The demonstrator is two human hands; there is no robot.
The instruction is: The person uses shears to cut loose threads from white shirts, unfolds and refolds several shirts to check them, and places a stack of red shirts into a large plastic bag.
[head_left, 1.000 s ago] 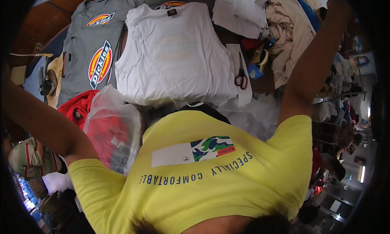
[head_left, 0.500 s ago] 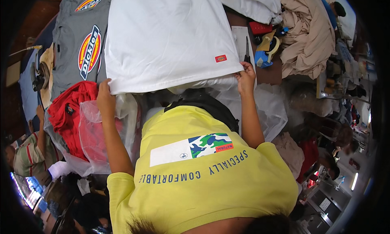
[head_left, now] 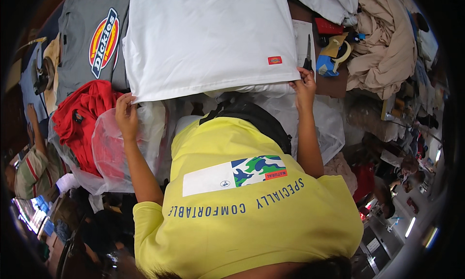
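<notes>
A white T-shirt (head_left: pixel 208 41) lies spread out in front of me, its hem toward my body and a small red label (head_left: pixel 274 60) near the right hem corner. The left hem corner is at the fingertips of my left hand (head_left: pixel 127 118), whose fingers are bent in a pinch. At the opposite corner, my right hand (head_left: pixel 304 89) grips the hem between thumb and fingers. Black-handled scissors (head_left: pixel 308 61) lie on a white sheet (head_left: pixel 301 34) just beyond my right hand. The shirt's upper end is out of view.
Grey shirts (head_left: pixel 77 51) with a large logo lie left. A clear plastic bag (head_left: pixel 114 148) holds red cloth (head_left: pixel 80 124). To the right are a tape dispenser (head_left: pixel 334 58), a red box (head_left: pixel 328 26) and heaped beige fabric (head_left: pixel 382 46). Another person (head_left: pixel 38 167) is at far left.
The view has shifted, so the shirt and table items appear higher and mostly farther right. My left fingers have shifted at the hem corner, while my right hand keeps its grip.
</notes>
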